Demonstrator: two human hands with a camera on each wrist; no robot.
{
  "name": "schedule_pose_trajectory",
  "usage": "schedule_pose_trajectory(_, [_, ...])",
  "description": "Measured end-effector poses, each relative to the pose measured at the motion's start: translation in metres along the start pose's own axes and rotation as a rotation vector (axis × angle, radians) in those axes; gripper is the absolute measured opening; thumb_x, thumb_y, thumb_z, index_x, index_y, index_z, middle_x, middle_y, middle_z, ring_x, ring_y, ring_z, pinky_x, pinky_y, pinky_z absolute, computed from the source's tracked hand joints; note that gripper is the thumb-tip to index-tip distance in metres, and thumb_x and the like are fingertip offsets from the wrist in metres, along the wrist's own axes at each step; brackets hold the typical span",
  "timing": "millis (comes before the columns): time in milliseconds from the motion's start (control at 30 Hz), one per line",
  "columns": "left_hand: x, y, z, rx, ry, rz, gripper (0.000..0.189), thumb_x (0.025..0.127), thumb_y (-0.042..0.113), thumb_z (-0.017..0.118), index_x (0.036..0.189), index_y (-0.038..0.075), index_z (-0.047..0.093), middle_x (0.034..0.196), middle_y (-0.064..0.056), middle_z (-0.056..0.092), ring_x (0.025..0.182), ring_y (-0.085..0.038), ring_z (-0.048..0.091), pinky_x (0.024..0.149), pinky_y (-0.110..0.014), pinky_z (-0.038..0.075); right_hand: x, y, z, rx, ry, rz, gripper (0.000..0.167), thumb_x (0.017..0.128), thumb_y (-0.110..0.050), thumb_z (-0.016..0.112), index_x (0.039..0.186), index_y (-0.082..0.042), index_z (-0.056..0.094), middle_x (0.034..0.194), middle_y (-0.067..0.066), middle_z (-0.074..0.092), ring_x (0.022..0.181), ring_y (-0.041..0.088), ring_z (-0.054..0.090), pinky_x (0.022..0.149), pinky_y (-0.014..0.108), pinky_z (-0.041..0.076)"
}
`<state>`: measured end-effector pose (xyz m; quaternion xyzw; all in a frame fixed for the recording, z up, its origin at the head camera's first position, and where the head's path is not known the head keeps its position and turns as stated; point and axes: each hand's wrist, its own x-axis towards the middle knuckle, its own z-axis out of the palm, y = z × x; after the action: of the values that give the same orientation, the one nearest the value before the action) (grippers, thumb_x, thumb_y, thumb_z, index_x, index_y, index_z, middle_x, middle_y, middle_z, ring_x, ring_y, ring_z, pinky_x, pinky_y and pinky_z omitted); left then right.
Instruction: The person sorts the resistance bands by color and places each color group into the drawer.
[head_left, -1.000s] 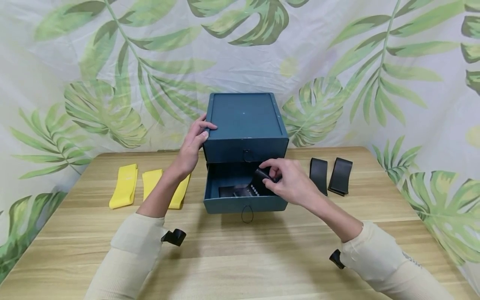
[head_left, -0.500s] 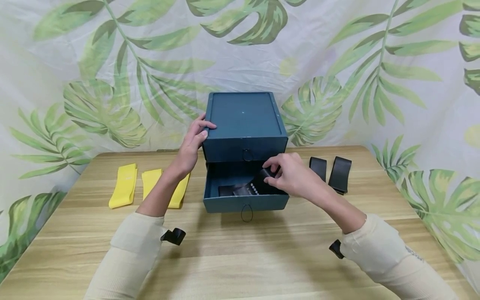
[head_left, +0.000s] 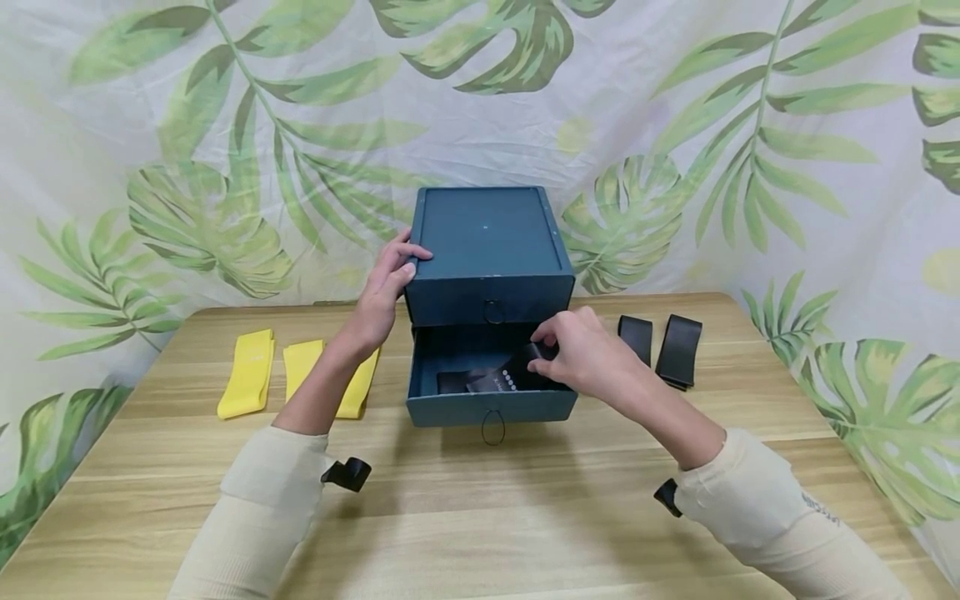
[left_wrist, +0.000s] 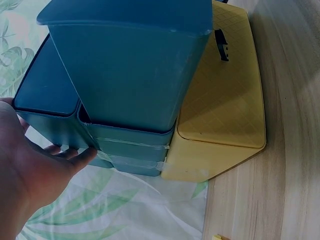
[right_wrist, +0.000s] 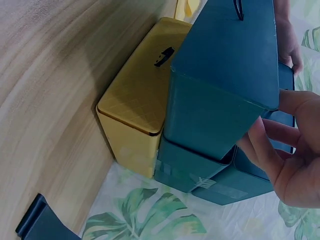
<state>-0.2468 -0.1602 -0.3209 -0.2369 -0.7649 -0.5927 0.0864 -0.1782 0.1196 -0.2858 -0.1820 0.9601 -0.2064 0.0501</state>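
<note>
A dark blue drawer cabinet [head_left: 486, 229] stands at the back of the table, its lower blue drawer [head_left: 491, 408] pulled out. Inside that drawer lie black resistance bands [head_left: 516, 371], one with white dots and lettering. My right hand [head_left: 581, 350] reaches over the drawer's right side, thumb and fingertips pinching the raised end of the lettered band. In the right wrist view the band is hidden by the drawer. My left hand [head_left: 382, 283] rests against the cabinet's upper left side, fingertips over the top edge. In the left wrist view its fingers [left_wrist: 75, 157] lie along the cabinet wall.
Yellow bands [head_left: 247, 371] lie flat on the left of the table, partly behind my left forearm. Two folded black bands [head_left: 680, 350] lie to the right. A yellow drawer front [left_wrist: 222, 80] sits beneath the open blue drawer. A leaf-print cloth [head_left: 487, 125] hangs behind.
My right hand has shifted slightly right and the band's pinched end has come along, sitting a little lower. My left hand stays in place on the cabinet.
</note>
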Motion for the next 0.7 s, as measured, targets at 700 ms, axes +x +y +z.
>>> schedule_pose_trajectory(700, [0.000,-0.001,0.000,0.004,0.000,0.006,0.041,0.107,0.024,0.034,0.131,-0.006,0.049,0.172,-0.017,0.010,0.157,-0.036,0.014,0.121,-0.065,0.013,-0.002,0.046,-0.022,0.323,0.041,-0.087,0.019,0.095,-0.011,0.075,0.108,0.002,0.077,0.094,0.011,0.076,0.069,0.017,0.069,0.060,0.034,0.058])
